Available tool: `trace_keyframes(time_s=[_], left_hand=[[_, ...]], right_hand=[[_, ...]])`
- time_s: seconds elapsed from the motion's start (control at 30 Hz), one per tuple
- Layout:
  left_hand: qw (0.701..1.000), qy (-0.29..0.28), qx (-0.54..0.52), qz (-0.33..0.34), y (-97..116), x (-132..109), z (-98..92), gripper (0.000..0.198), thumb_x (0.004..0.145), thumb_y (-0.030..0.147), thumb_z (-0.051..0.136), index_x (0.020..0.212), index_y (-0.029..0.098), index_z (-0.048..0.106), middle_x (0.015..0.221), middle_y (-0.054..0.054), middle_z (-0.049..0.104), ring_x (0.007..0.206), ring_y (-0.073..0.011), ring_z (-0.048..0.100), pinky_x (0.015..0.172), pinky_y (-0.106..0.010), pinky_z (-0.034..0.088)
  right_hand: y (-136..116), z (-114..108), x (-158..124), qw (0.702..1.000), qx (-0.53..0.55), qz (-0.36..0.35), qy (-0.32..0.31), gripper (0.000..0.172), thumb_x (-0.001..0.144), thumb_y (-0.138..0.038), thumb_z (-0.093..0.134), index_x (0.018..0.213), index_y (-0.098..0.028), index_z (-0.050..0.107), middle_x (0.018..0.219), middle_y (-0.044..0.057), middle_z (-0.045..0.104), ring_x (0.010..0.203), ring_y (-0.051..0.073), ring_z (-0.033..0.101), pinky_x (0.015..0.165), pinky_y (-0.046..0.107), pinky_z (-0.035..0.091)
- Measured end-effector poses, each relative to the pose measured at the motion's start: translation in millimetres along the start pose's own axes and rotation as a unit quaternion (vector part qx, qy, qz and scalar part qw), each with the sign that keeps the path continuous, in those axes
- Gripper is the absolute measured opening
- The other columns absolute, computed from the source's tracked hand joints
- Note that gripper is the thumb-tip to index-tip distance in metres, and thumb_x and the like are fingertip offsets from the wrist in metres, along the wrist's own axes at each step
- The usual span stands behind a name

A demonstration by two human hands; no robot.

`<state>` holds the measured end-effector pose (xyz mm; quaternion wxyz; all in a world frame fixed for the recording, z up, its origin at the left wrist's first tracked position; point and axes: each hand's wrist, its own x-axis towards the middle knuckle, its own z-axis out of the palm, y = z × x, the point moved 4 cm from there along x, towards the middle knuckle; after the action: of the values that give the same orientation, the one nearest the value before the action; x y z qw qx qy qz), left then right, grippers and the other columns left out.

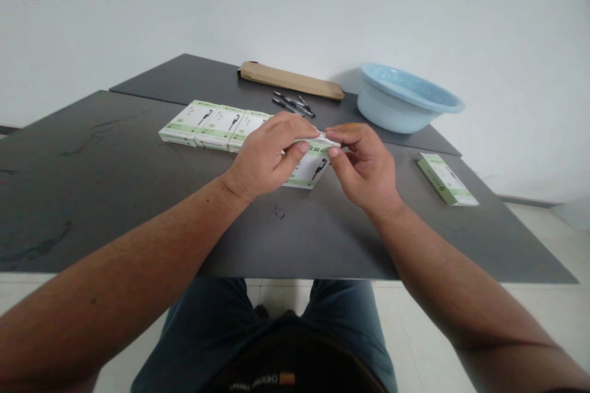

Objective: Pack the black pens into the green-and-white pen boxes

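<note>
Both my hands pinch the upper end of a small white and green cardboard box (308, 171) printed with a black pen-like picture. My left hand (271, 150) grips its top left edge, thumb in front and fingers behind. At the top right corner, my right hand (364, 163) holds the end flap between thumb and index finger. The box's lower edge shows below my left thumb; whether it rests on the table I cannot tell. Just left of my left hand, several matching boxes (212, 124) lie side by side in a row, the last one partly hidden.
Another matching box (447, 179) lies alone at the right of the dark table (138, 190). Several black pens (294, 104) lie at the back, before a long brown cardboard piece (290, 79). A light blue basin (401, 101) stands back right, near the wall.
</note>
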<state>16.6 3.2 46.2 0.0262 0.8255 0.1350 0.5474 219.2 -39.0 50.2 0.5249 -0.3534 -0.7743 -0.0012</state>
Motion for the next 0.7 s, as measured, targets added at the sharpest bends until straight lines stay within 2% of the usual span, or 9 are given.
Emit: trace_keyframes(time_s=[0.17,0.27,0.33,0.43,0.53,0.6,0.7], left_hand=[[1.0,-0.004,-0.003,-0.008,-1,1,-1.0,0.024,0.111,0.038,0.056,0.122,0.023,0.072,0.119,-0.009,0.08,0.114,-0.024,0.074,0.105,-0.045,0.06],[1.0,-0.005,-0.01,-0.006,1,-1,0.2,0.024,0.111,0.037,0.056,0.124,0.022,0.07,0.122,-0.01,0.079,0.118,-0.0247,0.073,0.109,-0.046,0.058],[0.999,-0.001,-0.026,-0.021,-1,-5,3.1,0.028,0.11,0.038,0.057,0.132,0.023,0.066,0.131,-0.011,0.076,0.126,-0.0264,0.071,0.109,-0.046,0.059],[0.992,0.033,-0.078,-0.091,-13,-12,8.9,0.047,0.108,0.046,0.064,0.149,0.026,0.055,0.15,-0.014,0.063,0.128,-0.0279,0.069,0.095,-0.04,0.064],[0.974,0.051,-0.144,-0.164,-28,-17,16.8,0.061,0.103,0.048,0.071,0.155,0.029,0.047,0.151,-0.015,0.061,0.113,-0.0248,0.073,0.088,-0.039,0.065],[0.962,0.029,-0.186,-0.198,-33,-19,23.0,0.063,0.1,0.044,0.074,0.155,0.029,0.047,0.146,-0.014,0.065,0.113,-0.0253,0.073,0.092,-0.041,0.065],[0.94,-0.023,-0.248,-0.235,-32,-19,31.7,0.07,0.094,0.042,0.081,0.155,0.026,0.05,0.151,-0.016,0.063,0.128,-0.0314,0.07,0.098,-0.046,0.065]], right_hand=[[2,2,-1,1.0,0.015,0.0,0.001,0.018,0.106,-0.035,0.067,0.123,-0.03,0.072,0.119,0.007,0.077,0.113,0.027,0.074,0.098,0.049,0.065],[2,2,-2,1.0,0.005,0.009,-0.003,0.021,0.107,-0.038,0.066,0.125,-0.03,0.071,0.118,0.007,0.076,0.109,0.026,0.074,0.092,0.046,0.066],[1,1,-3,1.0,-0.011,0.018,-0.01,0.024,0.107,-0.04,0.065,0.127,-0.029,0.071,0.116,0.007,0.075,0.104,0.025,0.073,0.086,0.043,0.066],[-4,0,-4,0.999,-0.038,0.009,-0.017,0.027,0.106,-0.039,0.065,0.132,-0.03,0.07,0.114,0.006,0.074,0.097,0.023,0.071,0.075,0.039,0.066],[-9,0,-6,0.998,-0.057,-0.013,-0.027,0.032,0.103,-0.035,0.068,0.135,-0.031,0.068,0.115,0.007,0.072,0.095,0.023,0.069,0.068,0.036,0.064],[-9,1,-8,0.998,-0.056,-0.003,-0.029,0.035,0.102,-0.033,0.07,0.137,-0.031,0.067,0.114,0.007,0.07,0.092,0.022,0.067,0.066,0.034,0.064],[-3,2,-11,0.998,-0.039,0.039,-0.027,0.041,0.1,-0.031,0.072,0.14,-0.031,0.065,0.117,0.007,0.066,0.091,0.02,0.067,0.065,0.033,0.065]])
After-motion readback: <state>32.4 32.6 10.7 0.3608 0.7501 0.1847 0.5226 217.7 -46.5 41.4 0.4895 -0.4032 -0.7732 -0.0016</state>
